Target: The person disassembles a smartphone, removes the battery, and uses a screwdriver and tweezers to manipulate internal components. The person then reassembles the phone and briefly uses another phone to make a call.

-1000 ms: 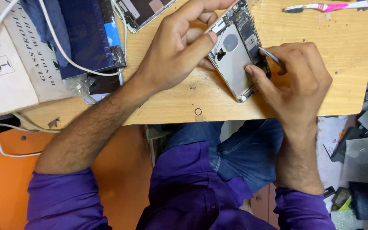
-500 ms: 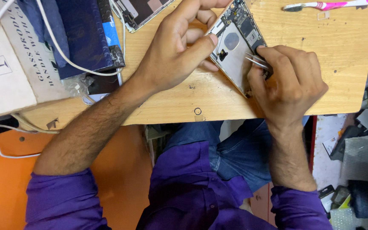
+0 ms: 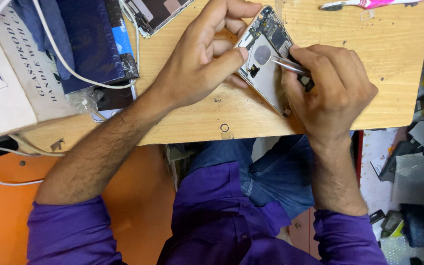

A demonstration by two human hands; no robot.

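The fingers of the right hand (image 3: 332,91) are closed in a pinch on a pair of thin metal tweezers (image 3: 288,65), thumb and forefinger pressed together near the rear of the tool; the tips extend leftward from the fingertips and rest on the interior of the opened phone (image 3: 266,56). The left hand (image 3: 202,64) is curled around the phone's upper and left edges, its thumb laid flat across the near edge, just beside the tweezer tips, its fingers wrapped behind the frame. The phone is tilted, its lower corner touching the wooden table (image 3: 379,59) directly under the right palm. Judged from its look, the phone is light, stiff and thin, with smooth metal rims likely to slip; the exposed boards and connectors appear fragile, so grip belongs on the outer frame only, never on the internal parts. The tweezers appear rigid, light and fine-pointed, and call for low force. Outward from the left fingers lies a second opened phone (image 3: 155,12), then white cables (image 3: 65,64) across a dark blue cloth (image 3: 82,41) and a white cardboard box (image 3: 6,83). Beyond the right knuckles, at the far edge, lies a pink-handled tool (image 3: 369,4).
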